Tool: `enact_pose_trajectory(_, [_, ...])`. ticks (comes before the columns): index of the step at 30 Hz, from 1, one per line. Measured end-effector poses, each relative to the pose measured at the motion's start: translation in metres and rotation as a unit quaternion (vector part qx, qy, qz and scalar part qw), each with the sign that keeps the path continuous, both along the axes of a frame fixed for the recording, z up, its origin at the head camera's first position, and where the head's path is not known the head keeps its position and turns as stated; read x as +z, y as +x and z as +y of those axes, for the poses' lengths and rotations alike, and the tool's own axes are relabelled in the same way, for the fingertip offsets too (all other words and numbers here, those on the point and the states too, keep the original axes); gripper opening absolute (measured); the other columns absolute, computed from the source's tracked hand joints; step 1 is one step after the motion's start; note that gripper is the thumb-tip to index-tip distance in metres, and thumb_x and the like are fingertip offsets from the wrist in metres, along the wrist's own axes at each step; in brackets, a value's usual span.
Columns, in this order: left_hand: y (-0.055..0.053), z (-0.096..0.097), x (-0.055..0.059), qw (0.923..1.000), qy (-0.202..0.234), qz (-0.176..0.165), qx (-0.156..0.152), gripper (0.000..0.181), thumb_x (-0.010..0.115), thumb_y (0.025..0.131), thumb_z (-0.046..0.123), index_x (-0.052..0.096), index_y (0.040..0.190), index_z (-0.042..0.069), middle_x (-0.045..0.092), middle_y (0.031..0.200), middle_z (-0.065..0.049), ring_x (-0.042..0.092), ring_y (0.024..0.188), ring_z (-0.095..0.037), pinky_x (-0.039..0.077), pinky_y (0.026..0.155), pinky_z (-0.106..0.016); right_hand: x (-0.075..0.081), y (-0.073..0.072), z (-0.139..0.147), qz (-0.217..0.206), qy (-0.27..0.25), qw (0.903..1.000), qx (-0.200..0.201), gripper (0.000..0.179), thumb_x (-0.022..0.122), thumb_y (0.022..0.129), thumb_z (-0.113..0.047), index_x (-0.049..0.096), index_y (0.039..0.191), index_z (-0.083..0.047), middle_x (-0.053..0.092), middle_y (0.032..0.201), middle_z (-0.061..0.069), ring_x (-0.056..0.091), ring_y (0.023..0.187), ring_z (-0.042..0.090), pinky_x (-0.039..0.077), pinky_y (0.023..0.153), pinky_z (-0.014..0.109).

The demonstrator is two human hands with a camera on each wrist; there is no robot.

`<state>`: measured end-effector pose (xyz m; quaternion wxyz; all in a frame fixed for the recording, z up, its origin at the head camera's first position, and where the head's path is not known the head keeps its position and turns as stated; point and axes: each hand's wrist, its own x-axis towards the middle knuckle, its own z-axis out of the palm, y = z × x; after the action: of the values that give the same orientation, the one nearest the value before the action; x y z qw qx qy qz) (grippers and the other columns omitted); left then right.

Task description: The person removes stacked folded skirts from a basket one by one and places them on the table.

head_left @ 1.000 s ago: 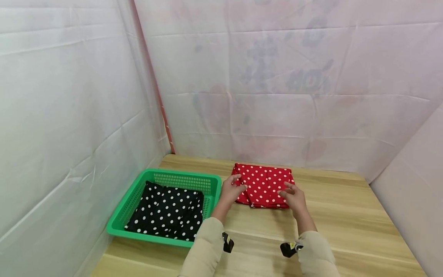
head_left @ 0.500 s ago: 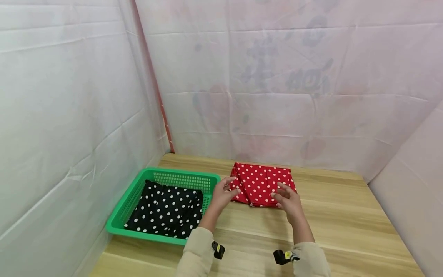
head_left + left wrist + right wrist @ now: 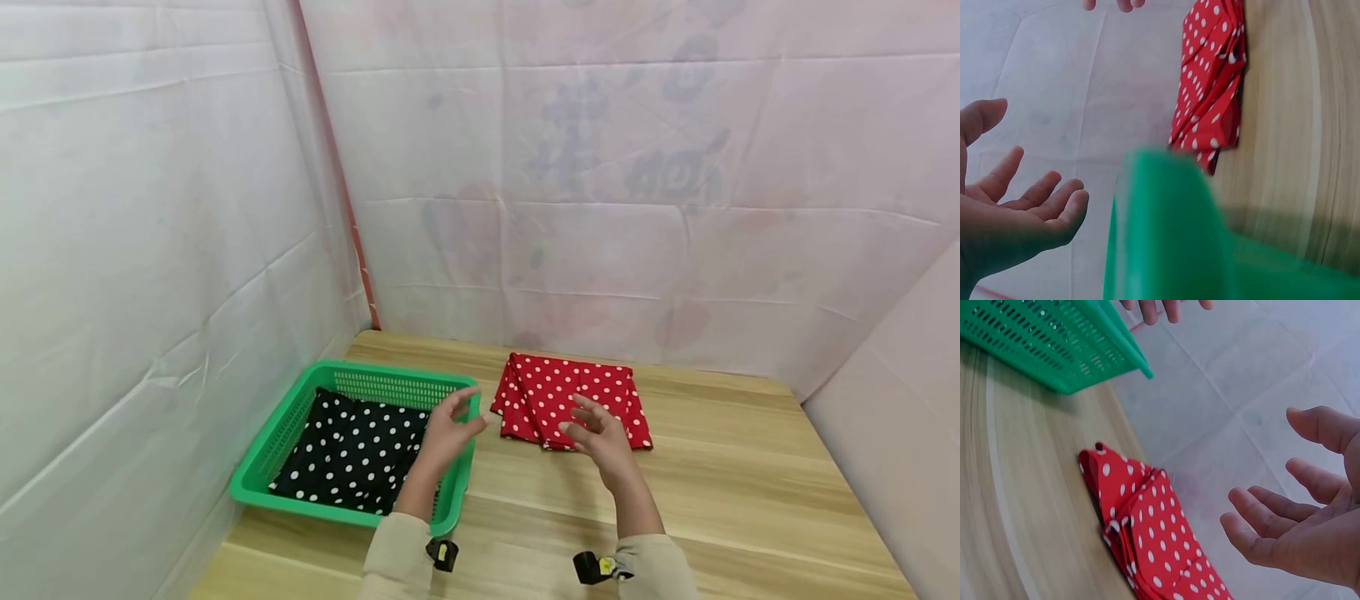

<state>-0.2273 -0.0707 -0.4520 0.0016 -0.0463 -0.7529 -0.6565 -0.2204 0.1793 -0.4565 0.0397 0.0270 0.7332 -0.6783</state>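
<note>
A folded red cloth with white dots (image 3: 558,392) lies on the table near the back wall, its lower corners spread out. My left hand (image 3: 446,429) hovers over the right rim of the green basket (image 3: 285,433), fingers loosely bent and holding nothing. In the left wrist view that hand (image 3: 1029,206) appears apart from the cloth (image 3: 1207,81). Over the front part of the red cloth my right hand (image 3: 603,442) is held up, its fingers relaxed around nothing. The right wrist view has the hand (image 3: 1304,512) clear of the cloth (image 3: 1154,531).
Inside the basket lies a folded black cloth with white dots (image 3: 352,450). White sheeting (image 3: 600,208) encloses the wooden table (image 3: 720,467) at the back and both sides. Each wrist carries a small black camera.
Both hands have drawn back from the red cloth and moved left, the left one over to the basket's rim. The cloth's lower corners, earlier behind the hands, now show.
</note>
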Motion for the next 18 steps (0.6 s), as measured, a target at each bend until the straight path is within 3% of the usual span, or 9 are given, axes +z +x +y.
enact_pose_trajectory(5, [0.014, -0.015, 0.021, 0.9999, -0.001, 0.013, -0.001, 0.049, 0.066, 0.085, 0.006, 0.049, 0.131, 0.0, 0.042, 0.136, -0.021, 0.036, 0.124, -0.044, 0.035, 0.095, -0.056, 0.007, 0.001, -0.019, 0.008, -0.001, 0.9998, 0.019, 0.054, 0.064, 0.087, -0.008, 0.043, 0.137, -0.009, 0.044, 0.133, 0.019, 0.049, 0.113, 0.035, 0.044, 0.088, 0.047])
enact_pose_trajectory(9, [0.02, -0.028, 0.034, 0.9997, 0.002, 0.018, 0.018, 0.05, 0.064, 0.086, 0.004, 0.047, 0.132, -0.001, 0.039, 0.138, -0.021, 0.035, 0.125, -0.042, 0.028, 0.099, -0.056, 0.009, -0.002, -0.037, 0.018, 0.006, 0.9991, 0.039, 0.055, 0.068, 0.084, -0.009, 0.047, 0.135, -0.01, 0.047, 0.131, 0.018, 0.048, 0.115, 0.036, 0.045, 0.088, 0.048])
enact_pose_trajectory(12, [0.019, -0.041, 0.032, 0.9991, 0.007, 0.019, 0.036, 0.051, 0.065, 0.086, 0.004, 0.047, 0.133, -0.001, 0.039, 0.139, -0.02, 0.035, 0.125, -0.04, 0.027, 0.1, -0.057, 0.012, -0.006, -0.051, 0.026, 0.009, 0.9983, 0.052, 0.054, 0.069, 0.083, -0.009, 0.049, 0.134, -0.01, 0.05, 0.127, 0.017, 0.049, 0.114, 0.036, 0.046, 0.085, 0.048])
enact_pose_trajectory(18, [0.008, -0.068, 0.005, 0.9979, 0.004, 0.024, 0.059, 0.053, 0.067, 0.085, 0.011, 0.047, 0.134, 0.004, 0.041, 0.139, -0.015, 0.035, 0.126, -0.037, 0.025, 0.101, -0.058, 0.018, -0.008, -0.072, 0.033, 0.01, 0.9963, 0.079, 0.052, 0.069, 0.083, -0.011, 0.052, 0.132, -0.011, 0.053, 0.123, 0.013, 0.051, 0.111, 0.033, 0.048, 0.084, 0.046])
